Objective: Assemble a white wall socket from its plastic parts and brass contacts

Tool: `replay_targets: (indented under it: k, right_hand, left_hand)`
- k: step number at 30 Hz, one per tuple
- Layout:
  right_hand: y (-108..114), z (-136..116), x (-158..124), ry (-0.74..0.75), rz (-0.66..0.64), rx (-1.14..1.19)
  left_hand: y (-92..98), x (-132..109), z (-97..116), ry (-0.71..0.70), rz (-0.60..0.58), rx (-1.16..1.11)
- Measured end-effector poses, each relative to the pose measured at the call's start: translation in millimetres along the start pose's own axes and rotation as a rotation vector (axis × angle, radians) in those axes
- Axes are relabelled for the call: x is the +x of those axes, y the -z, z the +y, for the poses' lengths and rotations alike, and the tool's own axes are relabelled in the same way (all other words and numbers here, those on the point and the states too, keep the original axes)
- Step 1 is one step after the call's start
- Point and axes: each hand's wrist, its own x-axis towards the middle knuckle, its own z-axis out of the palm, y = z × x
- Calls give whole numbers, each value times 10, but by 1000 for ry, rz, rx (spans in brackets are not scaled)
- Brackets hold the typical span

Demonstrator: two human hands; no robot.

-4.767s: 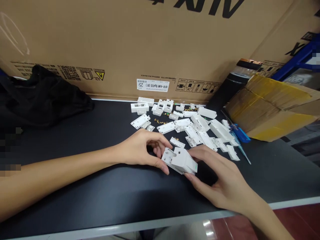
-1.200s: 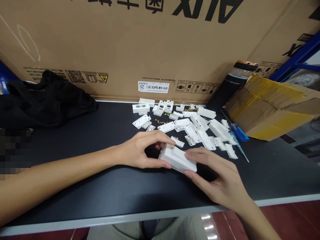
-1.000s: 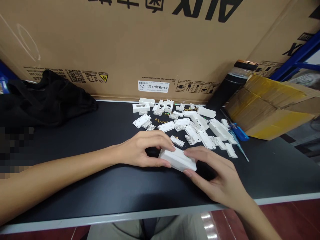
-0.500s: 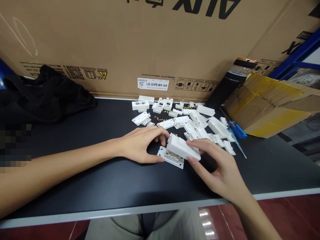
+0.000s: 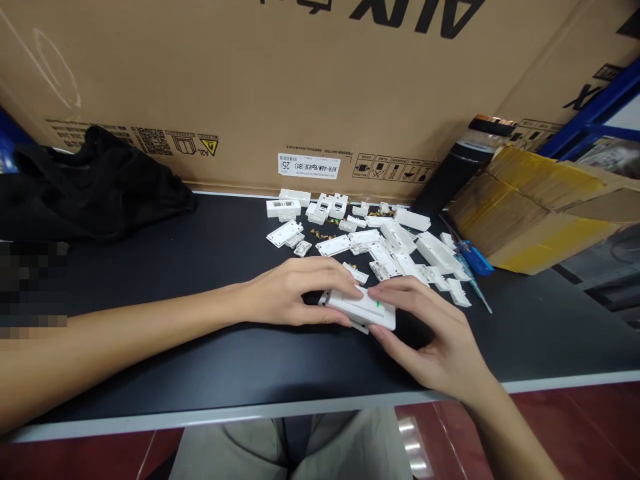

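Note:
A white plastic switch housing (image 5: 357, 308) with a small green mark lies between my two hands near the front of the table. It sits over a white base plate (image 5: 361, 327), and only slivers of that plate show beneath it. My left hand (image 5: 313, 293) grips the housing's left end, fingertips on top and thumb at the near side. At the other end, my right hand (image 5: 425, 327) pinches the housing between fingers and thumb. Just behind them lies a small white plastic part (image 5: 355, 272).
Several white housings, plates and inserts (image 5: 395, 240) are spread behind my hands, with small brass pieces (image 5: 323, 235) among them. To the right are a blue-handled screwdriver (image 5: 477, 260), a taped cardboard box (image 5: 540, 213) and a black bottle (image 5: 453, 173). Black cloth (image 5: 100, 193) lies at left.
The housing has come down from its tilted position and covers most of the base plate. My left hand has moved right and closed onto the housing's left end.

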Motion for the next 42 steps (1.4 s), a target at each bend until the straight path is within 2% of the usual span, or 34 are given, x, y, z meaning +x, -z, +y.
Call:
replay_targets:
  k: [6, 11, 16, 20, 22, 25, 29, 37, 42]
  right_hand:
    - [-14, -20, -15, -111, 38, 72]
    - [-97, -116, -5, -185, 137, 130]
    - [-155, -156, -23, -160, 206, 110]
    - [-180, -128, -60, -124, 258, 70]
    - [-187, -127, -65, -105, 279, 56]
    - [-186, -144, -54, -80, 277, 60]
    - [-174, -167, -24, -42, 293, 57]
    - [-158, -181, 5, 137, 314, 44]
    - [-148, -184, 10, 132, 306, 53]
  left_hand:
    - [-30, 44, 20, -131, 130, 59]
    - [-62, 57, 62, -131, 214, 41]
    - [-116, 25, 129, 49, 234, -194]
    - [-158, 9, 164, 261, 214, -390]
    - [-161, 11, 177, 328, 225, -418]
    - [-142, 23, 200, 351, 244, -338]
    - [-120, 34, 224, 282, 248, -197]
    - [-148, 46, 216, -31, 244, -33]
    - [-158, 55, 199, -59, 247, -30]
